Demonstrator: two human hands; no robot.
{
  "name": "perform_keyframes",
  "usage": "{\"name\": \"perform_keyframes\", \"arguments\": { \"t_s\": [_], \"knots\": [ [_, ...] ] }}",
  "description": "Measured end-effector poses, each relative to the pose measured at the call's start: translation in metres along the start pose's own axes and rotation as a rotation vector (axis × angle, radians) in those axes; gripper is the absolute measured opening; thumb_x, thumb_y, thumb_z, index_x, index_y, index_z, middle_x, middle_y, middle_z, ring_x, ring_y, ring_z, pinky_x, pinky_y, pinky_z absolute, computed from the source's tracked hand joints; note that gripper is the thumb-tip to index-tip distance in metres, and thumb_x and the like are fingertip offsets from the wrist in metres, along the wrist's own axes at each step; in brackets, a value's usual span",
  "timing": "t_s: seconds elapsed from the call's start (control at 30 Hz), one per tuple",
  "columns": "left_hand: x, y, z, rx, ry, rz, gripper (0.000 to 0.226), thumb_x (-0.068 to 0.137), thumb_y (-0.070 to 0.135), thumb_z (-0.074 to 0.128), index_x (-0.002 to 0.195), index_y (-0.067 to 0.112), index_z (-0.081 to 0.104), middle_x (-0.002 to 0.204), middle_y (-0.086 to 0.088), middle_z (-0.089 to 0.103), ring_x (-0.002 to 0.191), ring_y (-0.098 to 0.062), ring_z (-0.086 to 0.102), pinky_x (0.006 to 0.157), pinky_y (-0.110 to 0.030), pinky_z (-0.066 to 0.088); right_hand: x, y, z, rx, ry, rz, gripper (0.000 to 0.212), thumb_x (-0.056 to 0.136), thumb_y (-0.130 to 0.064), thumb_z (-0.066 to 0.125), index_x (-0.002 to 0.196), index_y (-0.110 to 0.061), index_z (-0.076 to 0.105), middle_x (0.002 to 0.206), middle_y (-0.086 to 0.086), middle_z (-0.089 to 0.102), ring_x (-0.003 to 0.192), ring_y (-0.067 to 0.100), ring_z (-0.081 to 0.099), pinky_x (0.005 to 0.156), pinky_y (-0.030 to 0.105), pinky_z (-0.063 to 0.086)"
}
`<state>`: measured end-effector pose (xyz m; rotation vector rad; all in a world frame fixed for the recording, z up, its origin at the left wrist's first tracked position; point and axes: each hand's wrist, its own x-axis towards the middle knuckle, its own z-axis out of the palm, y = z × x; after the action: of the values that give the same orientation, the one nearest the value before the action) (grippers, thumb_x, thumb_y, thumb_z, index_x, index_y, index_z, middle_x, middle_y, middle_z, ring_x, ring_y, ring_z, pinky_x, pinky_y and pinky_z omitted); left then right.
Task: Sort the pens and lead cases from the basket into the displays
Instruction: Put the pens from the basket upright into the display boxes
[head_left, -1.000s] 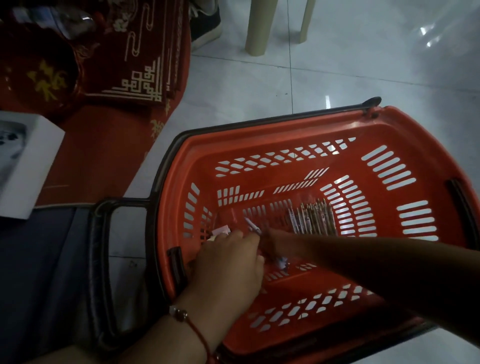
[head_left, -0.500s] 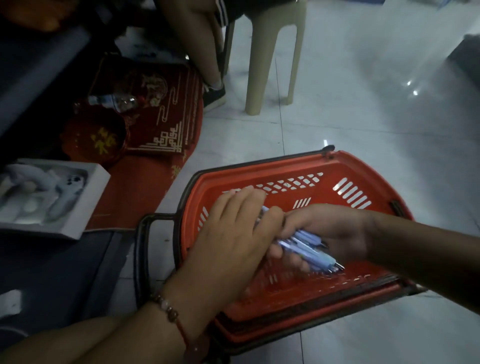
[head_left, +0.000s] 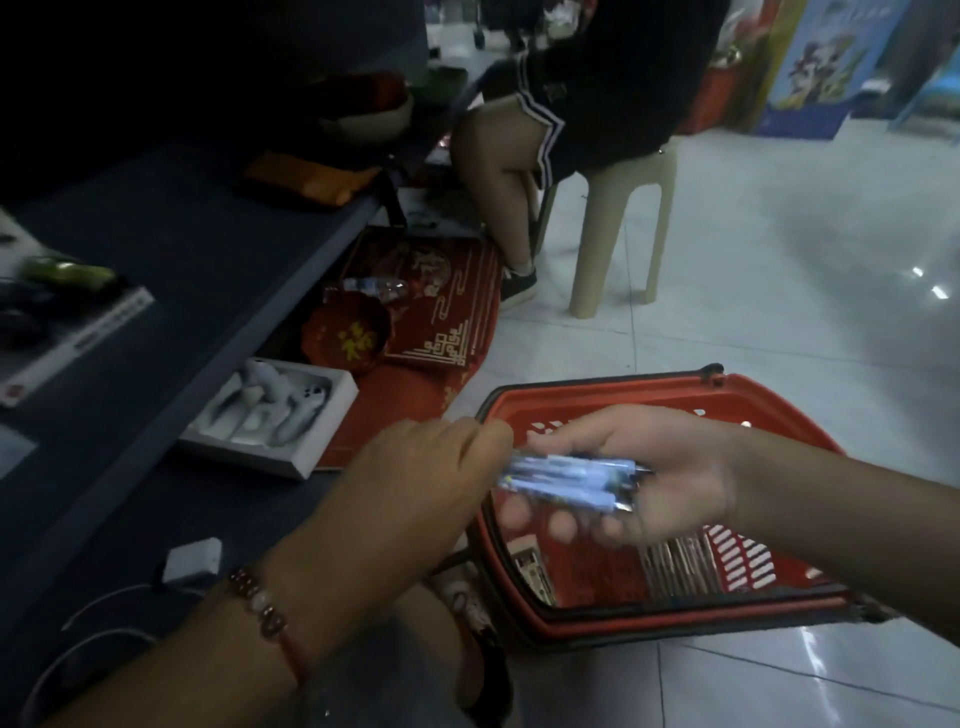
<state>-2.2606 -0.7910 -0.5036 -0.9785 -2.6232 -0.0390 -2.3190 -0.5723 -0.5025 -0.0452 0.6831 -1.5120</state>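
— Status of the hands?
— The right hand (head_left: 654, 467) is gripping a bundle of light-blue plastic pens (head_left: 569, 480) above the red slotted plastic basket (head_left: 613, 395). The left hand (head_left: 436, 473) is pinching the bundle's near end, fingers curled.
— Remaining stock?
— More pens (head_left: 680, 566) are lying on the basket floor, beside a small white case (head_left: 530, 564).

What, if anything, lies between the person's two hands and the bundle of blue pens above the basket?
Nothing visible. The right hand already grips the blue pens, and the left hand pinches their near end, above the red basket.
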Motion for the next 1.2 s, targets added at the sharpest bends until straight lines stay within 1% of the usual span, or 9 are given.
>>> {"name": "perform_keyframes", "arguments": {
  "t_s": [0.23, 0.33, 0.43, 0.53, 0.63, 0.77, 0.9, 1.07, 1.2],
  "knots": [
    [-0.076, -0.023, -0.033, 0.098, -0.002, -0.348, 0.033, 0.085, 0.025, 0.048, 0.117, 0.018, 0.043, 0.087, 0.000, 0.062, 0.062, -0.018, 0.059, 0.041, -0.030, 0.042, 0.045, -0.002, 0.043, -0.133, 0.503, -0.213, 0.032, 0.096, -0.007, 0.044, 0.123, -0.010, 0.062, 0.079, 0.010, 0.065, 0.043, 0.005, 0.052, 0.030, 0.011, 0.035],
    [-0.114, -0.032, -0.061, 0.161, -0.115, -0.651, 0.028, 0.102, 0.042, 0.031, 0.127, 0.029, 0.029, 0.103, 0.008, 0.058, 0.069, -0.009, 0.054, 0.051, -0.021, 0.035, 0.075, -0.008, 0.067, -0.110, 0.471, -0.322, 0.035, 0.095, -0.012, 0.051, 0.127, -0.010, 0.064, 0.089, 0.010, 0.067, 0.052, 0.011, 0.061, 0.034, 0.016, 0.044],
    [-0.157, -0.042, -0.086, 0.128, -0.168, -0.853, 0.021, 0.102, 0.051, 0.029, 0.106, 0.031, 0.033, 0.070, 0.005, 0.047, 0.053, -0.010, 0.040, 0.047, -0.026, 0.035, 0.107, -0.011, 0.099, -0.123, 0.383, -0.369, 0.044, 0.094, -0.033, 0.052, 0.123, -0.002, 0.063, 0.111, 0.011, 0.072, 0.067, 0.017, 0.070, 0.042, 0.018, 0.050],
    [-0.192, -0.054, -0.105, -0.153, -0.156, -1.086, 0.027, 0.101, 0.052, 0.035, 0.092, 0.027, 0.039, 0.069, 0.004, 0.049, 0.058, -0.007, 0.045, 0.048, -0.025, 0.028, 0.148, -0.008, 0.130, -0.209, 0.340, -0.363, 0.046, 0.100, -0.038, 0.046, 0.122, 0.000, 0.061, 0.093, 0.006, 0.076, 0.064, 0.012, 0.071, 0.043, 0.017, 0.049],
    [-0.222, -0.065, -0.112, -0.135, -0.142, -1.145, 0.025, 0.102, 0.049, 0.035, 0.094, 0.027, 0.045, 0.077, 0.003, 0.053, 0.066, -0.009, 0.049, 0.055, -0.026, 0.036, 0.196, -0.001, 0.153, -0.546, 0.461, -0.436, 0.030, 0.099, -0.037, 0.051, 0.092, -0.013, 0.067, 0.060, -0.001, 0.060, 0.043, 0.007, 0.046, 0.038, 0.016, 0.034],
    [-0.260, -0.069, -0.110, -0.001, -0.134, -1.144, 0.021, 0.104, 0.042, 0.036, 0.105, 0.024, 0.047, 0.085, 0.002, 0.052, 0.067, -0.012, 0.045, 0.056, -0.030, 0.035, 0.249, 0.010, 0.181, -0.716, 0.422, -0.508, 0.025, 0.095, -0.036, 0.059, 0.083, -0.014, 0.063, 0.055, -0.001, 0.034, 0.043, 0.009, 0.023, 0.041, 0.021, 0.018],
    [-0.304, -0.067, -0.110, 0.164, -0.078, -1.099, 0.022, 0.104, 0.033, 0.040, 0.121, 0.022, 0.046, 0.098, -0.003, 0.059, 0.074, -0.020, 0.055, 0.060, -0.036, 0.041, 0.296, 0.017, 0.205, -0.963, 0.469, -0.589, 0.023, 0.095, -0.039, 0.061, 0.091, -0.022, 0.076, 0.049, -0.004, 0.037, 0.042, 0.011, 0.028, 0.041, 0.024, 0.024],
    [-0.352, -0.066, -0.126, 0.415, -0.087, -1.023, 0.022, 0.089, 0.043, 0.063, 0.099, 0.023, 0.061, 0.056, 0.006, 0.044, 0.041, -0.008, 0.038, 0.037, -0.021, 0.018, 0.355, 0.018, 0.235, -0.985, 0.414, -0.640, 0.024, 0.090, -0.039, 0.067, 0.096, -0.020, 0.080, 0.068, -0.008, 0.065, 0.062, 0.013, 0.052, 0.057, 0.026, 0.043],
    [-0.386, -0.068, -0.126, 0.478, 0.004, -1.025, 0.046, 0.096, 0.059, 0.038, 0.102, 0.024, 0.067, 0.058, 0.008, 0.057, 0.040, -0.009, 0.047, 0.040, -0.019, 0.022, 0.391, 0.024, 0.239, -0.990, 0.227, -0.728, 0.021, 0.093, -0.036, 0.066, 0.095, -0.017, 0.075, 0.086, -0.005, 0.069, 0.076, 0.009, 0.062, 0.064, 0.022, 0.050]
  ]
}}
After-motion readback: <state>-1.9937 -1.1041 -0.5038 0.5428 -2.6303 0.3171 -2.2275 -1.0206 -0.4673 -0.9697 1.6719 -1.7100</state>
